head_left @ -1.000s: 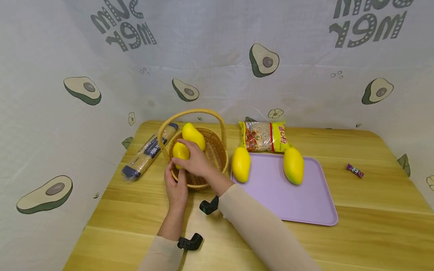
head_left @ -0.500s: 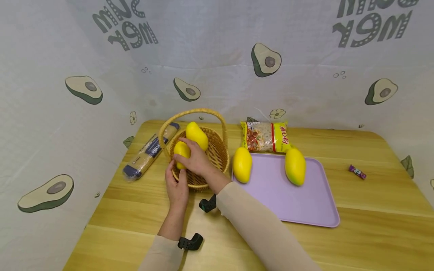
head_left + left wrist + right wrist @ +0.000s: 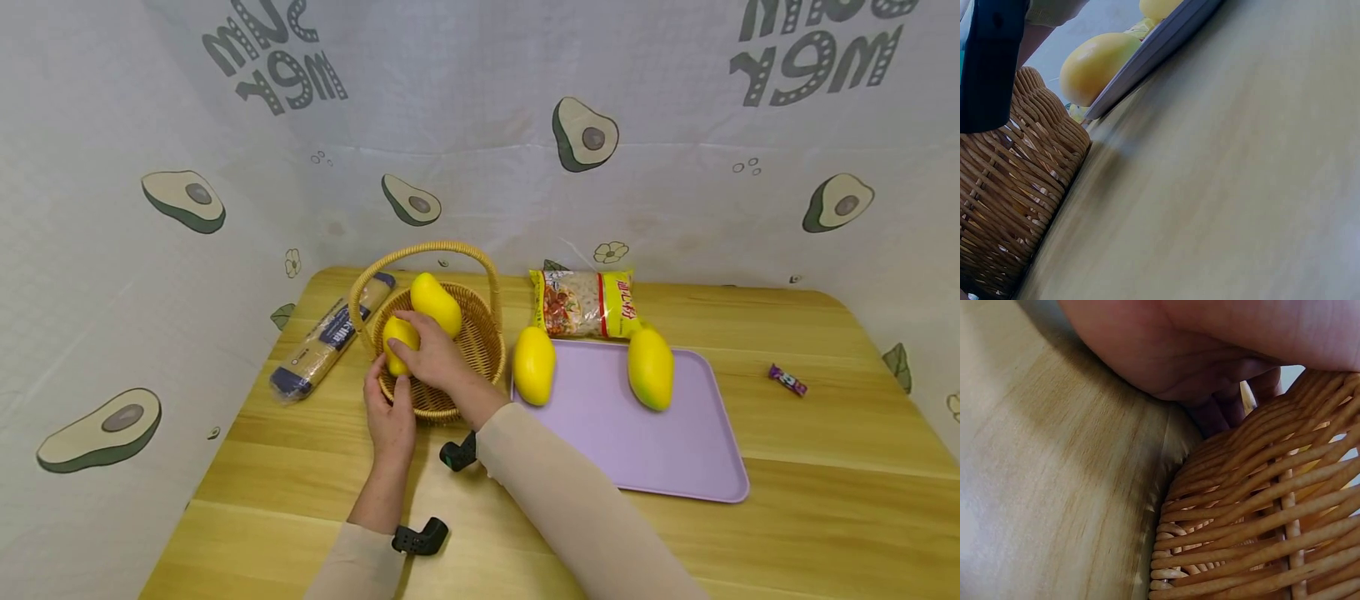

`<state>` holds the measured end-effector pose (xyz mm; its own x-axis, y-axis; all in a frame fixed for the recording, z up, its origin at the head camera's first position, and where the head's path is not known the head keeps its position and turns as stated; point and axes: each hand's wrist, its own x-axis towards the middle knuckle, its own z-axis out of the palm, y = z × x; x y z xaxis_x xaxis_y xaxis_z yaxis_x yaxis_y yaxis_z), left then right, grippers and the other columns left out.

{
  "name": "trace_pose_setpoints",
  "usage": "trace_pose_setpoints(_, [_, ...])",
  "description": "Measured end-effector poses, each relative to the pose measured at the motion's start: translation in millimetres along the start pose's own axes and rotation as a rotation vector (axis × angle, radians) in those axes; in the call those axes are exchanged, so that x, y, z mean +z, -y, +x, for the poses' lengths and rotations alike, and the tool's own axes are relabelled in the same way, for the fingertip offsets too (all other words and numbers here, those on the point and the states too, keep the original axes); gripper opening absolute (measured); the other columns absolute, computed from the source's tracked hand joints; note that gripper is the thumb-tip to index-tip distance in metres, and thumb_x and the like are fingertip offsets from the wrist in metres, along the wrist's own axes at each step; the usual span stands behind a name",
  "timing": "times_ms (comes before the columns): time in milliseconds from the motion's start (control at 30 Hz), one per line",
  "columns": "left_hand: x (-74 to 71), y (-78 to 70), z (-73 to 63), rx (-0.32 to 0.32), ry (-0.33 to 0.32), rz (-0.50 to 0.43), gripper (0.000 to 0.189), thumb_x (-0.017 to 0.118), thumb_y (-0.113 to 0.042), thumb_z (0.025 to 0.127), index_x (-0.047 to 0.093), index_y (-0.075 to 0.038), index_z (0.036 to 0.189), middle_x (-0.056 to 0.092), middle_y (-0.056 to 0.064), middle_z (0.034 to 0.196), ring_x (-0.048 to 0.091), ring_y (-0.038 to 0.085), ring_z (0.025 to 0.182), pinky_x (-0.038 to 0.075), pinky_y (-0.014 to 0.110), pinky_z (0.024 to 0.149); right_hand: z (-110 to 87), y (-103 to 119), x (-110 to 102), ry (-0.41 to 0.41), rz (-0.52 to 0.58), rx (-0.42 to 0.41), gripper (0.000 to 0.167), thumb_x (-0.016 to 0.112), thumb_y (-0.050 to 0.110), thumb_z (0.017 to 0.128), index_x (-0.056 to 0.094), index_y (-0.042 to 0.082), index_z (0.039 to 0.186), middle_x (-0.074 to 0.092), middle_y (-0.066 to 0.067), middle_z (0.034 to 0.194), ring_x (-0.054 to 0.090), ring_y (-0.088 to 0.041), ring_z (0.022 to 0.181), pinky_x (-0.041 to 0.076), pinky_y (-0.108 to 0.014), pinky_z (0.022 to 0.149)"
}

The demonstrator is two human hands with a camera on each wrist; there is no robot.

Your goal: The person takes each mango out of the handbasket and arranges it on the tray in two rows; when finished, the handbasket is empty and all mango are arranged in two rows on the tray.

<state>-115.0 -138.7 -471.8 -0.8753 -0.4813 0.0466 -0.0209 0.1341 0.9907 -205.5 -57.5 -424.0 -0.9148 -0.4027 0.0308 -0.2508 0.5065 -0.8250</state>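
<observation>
In the head view, a wicker basket (image 3: 480, 337) with an arched handle stands on the table. My right hand (image 3: 441, 360) reaches inside it and grips a yellow mango (image 3: 400, 336) at the left side. A second mango (image 3: 437, 306) lies behind, towards the back of the basket. At the basket's front-left rim, my left hand (image 3: 392, 423) holds the wall, thumb near the rim. The right wrist view shows that left hand (image 3: 1166, 356) against the woven wall (image 3: 1260, 519); its fingertips are partly hidden. In the left wrist view, the basket's wall (image 3: 1016, 187) appears close up.
A lilac tray (image 3: 667, 454) is right of the basket, with a mango (image 3: 534, 367) at its left edge and another mango (image 3: 650, 368) near its back. Behind lies a yellow food packet (image 3: 581, 304). A noodle packet (image 3: 330, 337) lies left; a small purple-wrapped sweet (image 3: 787, 380), far right.
The mango at the back of the basket has shifted slightly right. The gripped mango has turned a little more upright under my right hand. My left hand stays at the rim.
</observation>
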Motion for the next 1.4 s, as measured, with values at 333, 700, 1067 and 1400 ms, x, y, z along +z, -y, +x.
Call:
trace_pose_setpoints(333, [0.5,1.0,0.6,0.001,-0.001,-0.008,0.048,0.052,-0.022,0.104,0.044,-0.016,0.150,0.036,0.011,0.162,0.027,0.030,0.154,0.019,0.054,0.126,-0.6,-0.2,0.8,0.017,-0.061,-0.008,0.052,0.058,0.034,0.104,0.047,0.018,0.153,0.039,-0.009,0.163,0.037,-0.027,0.151,0.034,-0.045,0.123])
trace_pose_setpoints(700, [0.7,-0.2,0.9,0.002,-0.012,-0.019,0.047,0.053,-0.019,0.103,0.046,-0.015,0.149,0.038,0.011,0.160,0.029,0.030,0.153,0.020,0.052,0.126,-1.2,0.9,1.5,0.023,-0.087,-0.014,0.050,0.061,0.030,0.103,0.050,0.016,0.150,0.039,-0.011,0.163,0.038,-0.027,0.151,0.035,-0.043,0.122])
trace_pose_setpoints(1067, [0.1,-1.7,1.0,-0.011,-0.007,-0.016,0.047,0.052,-0.021,0.103,0.046,-0.016,0.149,0.037,0.009,0.160,0.028,0.027,0.153,0.020,0.051,0.127,-1.0,1.8,1.4,0.031,-0.076,0.006,0.050,0.063,0.029,0.102,0.051,0.017,0.149,0.038,-0.010,0.164,0.037,-0.027,0.151,0.035,-0.044,0.122])
trace_pose_setpoints(1400, [0.5,-2.7,0.2,-0.026,-0.011,-0.012,0.048,0.053,-0.021,0.102,0.046,-0.018,0.149,0.036,0.009,0.161,0.028,0.028,0.154,0.020,0.052,0.126,-2.0,2.9,0.5,0.039,-0.073,0.006,0.051,0.064,0.028,0.102,0.051,0.015,0.150,0.037,-0.009,0.164,0.036,-0.026,0.152,0.034,-0.043,0.123])
